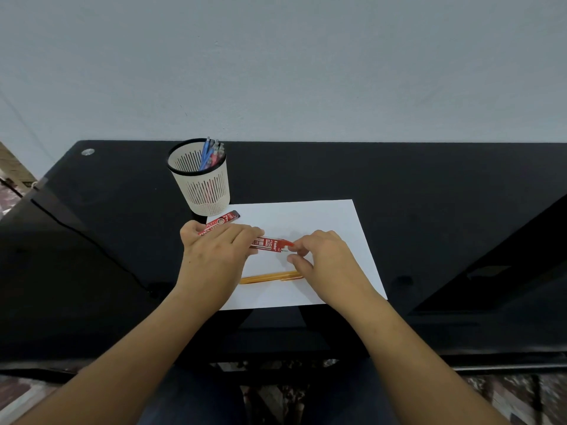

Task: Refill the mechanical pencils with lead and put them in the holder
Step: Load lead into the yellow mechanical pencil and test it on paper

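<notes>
Head view of a lead-refilling task at a black bench (399, 185). Both forearms are extended forward from the lower edge of the view and are brought together over a white sheet of paper (322, 219). The left hand (214, 256) is held back-upward, and its grip is curled round the near end of a red lead case (267, 244), which is kept roughly level just above the sheet. The right hand (325, 259) is turned inward with its fingers curled; the fingertips (300, 242) are set against the red cap end of the case, while the thumb is seen just below it. Whether the cap is actually pinched by this grip cannot be told. A second lead case (223, 221) is shown beyond the left hand, partly hidden by it. Orange pencils (270, 277) are laid side by side on the sheet, between the two wrists. A slotted cream holder (204, 191) is stood upright at the sheet's far left corner, with blue and red pencils (210, 154) leant inside it.
</notes>
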A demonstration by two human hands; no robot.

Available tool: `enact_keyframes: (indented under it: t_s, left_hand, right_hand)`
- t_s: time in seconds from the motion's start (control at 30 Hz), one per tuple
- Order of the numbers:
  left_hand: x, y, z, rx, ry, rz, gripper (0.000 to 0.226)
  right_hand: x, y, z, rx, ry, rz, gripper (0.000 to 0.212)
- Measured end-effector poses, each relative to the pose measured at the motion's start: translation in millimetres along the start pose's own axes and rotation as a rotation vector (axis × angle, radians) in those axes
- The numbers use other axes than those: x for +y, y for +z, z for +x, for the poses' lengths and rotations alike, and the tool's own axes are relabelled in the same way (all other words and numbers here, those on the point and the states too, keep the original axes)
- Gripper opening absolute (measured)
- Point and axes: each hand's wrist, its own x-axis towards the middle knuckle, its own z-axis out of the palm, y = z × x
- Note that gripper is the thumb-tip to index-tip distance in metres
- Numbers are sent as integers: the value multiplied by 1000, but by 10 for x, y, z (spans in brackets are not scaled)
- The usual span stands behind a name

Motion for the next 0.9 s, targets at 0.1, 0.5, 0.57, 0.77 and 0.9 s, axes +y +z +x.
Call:
enact_keyframes:
  t_s: [0.1,0.5,0.57,0.77,0.9]
  left_hand:
    - [16,20,-19,-20,-46,-13,30]
    - [41,-11,-25,-22,-70,-42,30]
    - [34,-12,-28,-11,-59,-41,28]
    - [23,-26,-27,-9,-51,-33,23]
    - [10,-28,-28,-29,-81,-39,26]
  right_hand:
    - [5,-17,-7,6,4,12,26]
    - [-9,-1,-43,10,10,163,13]
    - [-14,4,-50,7,11,183,12]
    - [1,4,-69,16,18,209,7]
    - [32,-23,-51,12,32,214,7]
